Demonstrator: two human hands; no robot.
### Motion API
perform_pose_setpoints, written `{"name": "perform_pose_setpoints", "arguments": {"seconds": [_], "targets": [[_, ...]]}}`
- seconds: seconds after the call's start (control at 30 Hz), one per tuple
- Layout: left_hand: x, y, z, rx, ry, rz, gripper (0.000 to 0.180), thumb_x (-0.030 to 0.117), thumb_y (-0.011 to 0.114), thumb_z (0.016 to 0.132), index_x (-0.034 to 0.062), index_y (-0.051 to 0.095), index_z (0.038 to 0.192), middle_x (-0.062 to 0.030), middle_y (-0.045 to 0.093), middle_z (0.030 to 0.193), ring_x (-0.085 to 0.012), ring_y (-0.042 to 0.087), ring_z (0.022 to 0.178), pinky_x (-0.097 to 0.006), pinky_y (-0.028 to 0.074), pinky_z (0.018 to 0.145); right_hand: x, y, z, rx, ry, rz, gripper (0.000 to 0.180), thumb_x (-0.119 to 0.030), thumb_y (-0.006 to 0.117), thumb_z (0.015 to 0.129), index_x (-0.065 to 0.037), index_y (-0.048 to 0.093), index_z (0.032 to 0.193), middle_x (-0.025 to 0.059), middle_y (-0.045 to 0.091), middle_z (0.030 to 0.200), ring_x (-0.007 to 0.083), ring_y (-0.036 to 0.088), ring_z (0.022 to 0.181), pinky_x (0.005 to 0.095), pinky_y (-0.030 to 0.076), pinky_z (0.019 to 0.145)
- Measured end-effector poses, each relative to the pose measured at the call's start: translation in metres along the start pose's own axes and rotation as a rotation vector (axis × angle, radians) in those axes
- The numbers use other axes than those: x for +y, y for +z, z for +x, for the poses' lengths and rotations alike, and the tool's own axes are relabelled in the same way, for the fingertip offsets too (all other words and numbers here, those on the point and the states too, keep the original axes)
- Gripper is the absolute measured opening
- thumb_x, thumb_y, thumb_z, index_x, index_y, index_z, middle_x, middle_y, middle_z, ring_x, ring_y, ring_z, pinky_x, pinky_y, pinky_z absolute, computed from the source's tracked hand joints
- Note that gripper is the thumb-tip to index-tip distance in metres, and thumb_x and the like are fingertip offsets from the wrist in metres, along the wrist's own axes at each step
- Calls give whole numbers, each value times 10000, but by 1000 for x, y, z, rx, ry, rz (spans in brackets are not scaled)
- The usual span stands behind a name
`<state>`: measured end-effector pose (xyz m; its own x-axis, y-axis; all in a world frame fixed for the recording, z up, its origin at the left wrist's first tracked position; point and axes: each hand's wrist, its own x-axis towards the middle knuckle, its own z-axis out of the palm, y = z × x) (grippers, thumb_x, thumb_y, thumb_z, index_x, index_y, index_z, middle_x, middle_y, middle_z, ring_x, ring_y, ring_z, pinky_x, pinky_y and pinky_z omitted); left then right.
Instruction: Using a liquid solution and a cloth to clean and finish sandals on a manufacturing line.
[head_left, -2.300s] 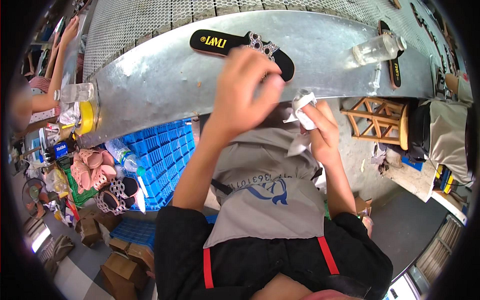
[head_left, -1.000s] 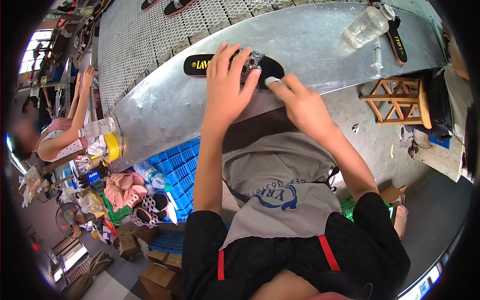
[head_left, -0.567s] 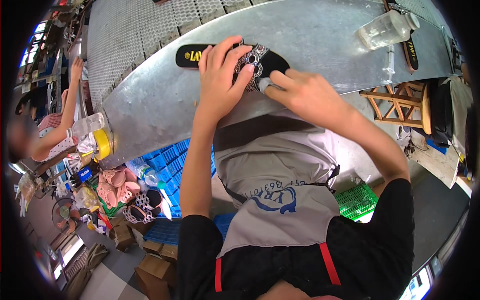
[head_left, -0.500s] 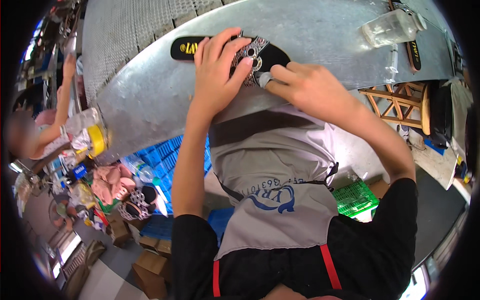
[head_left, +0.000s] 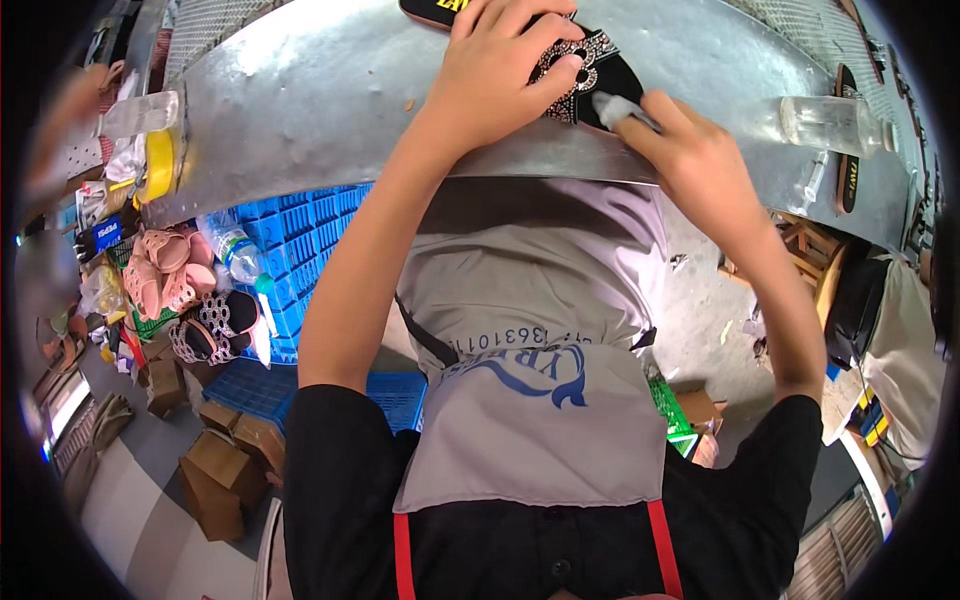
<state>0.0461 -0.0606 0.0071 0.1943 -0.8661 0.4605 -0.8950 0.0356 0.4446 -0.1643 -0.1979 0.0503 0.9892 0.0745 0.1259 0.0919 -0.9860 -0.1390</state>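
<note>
A black slide sandal (head_left: 618, 76) with a strap of sparkling stones lies on the metal tabletop (head_left: 300, 105), its toe to the right. My left hand (head_left: 485, 85) is closed over the strap, thumb on the near side, pinning the sandal down. Between the thumb and fingers of my right hand (head_left: 692, 150) is a white wad of cloth (head_left: 614, 108), touching the near edge of the sole by the toe. The heel end is partly cut off by the picture's upper edge.
At the right of the tabletop lie a clear jar (head_left: 832, 125) and another black sandal (head_left: 847, 180). A yellow tape roll (head_left: 158, 165) sits at the left end. Below it are blue crates (head_left: 300, 235), pink sandals (head_left: 165, 260), a plastic bottle (head_left: 235, 250) and cardboard boxes (head_left: 215, 485).
The view has shifted, so the sandal and both hands appear higher and further right. My right hand's cloth now shows more, nearer the toe. My left hand still holds the strap.
</note>
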Motion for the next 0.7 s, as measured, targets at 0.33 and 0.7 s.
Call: {"name": "perform_pose_setpoints", "arguments": {"seconds": [0.33,0.7], "targets": [[-3,16,3,114,22,22,274,308,612,934,124,677,1127,-38,598,1271,-239,531,1237,-429,311,1132,-1,30,11,280,381,-102,343,-16,616,798,-108,671,1124,121,588,999,328,690,812,436,580,669],[-3,2,0,124,6,-62,273,187,614,945,90,656,1197,-102,591,1299,-327,542,1218,-429,393,1068,-23,13,-77,446,508,183,415,55,582,774,-77,660,1159,157,549,1011,402,633,783,493,519,656]]}}
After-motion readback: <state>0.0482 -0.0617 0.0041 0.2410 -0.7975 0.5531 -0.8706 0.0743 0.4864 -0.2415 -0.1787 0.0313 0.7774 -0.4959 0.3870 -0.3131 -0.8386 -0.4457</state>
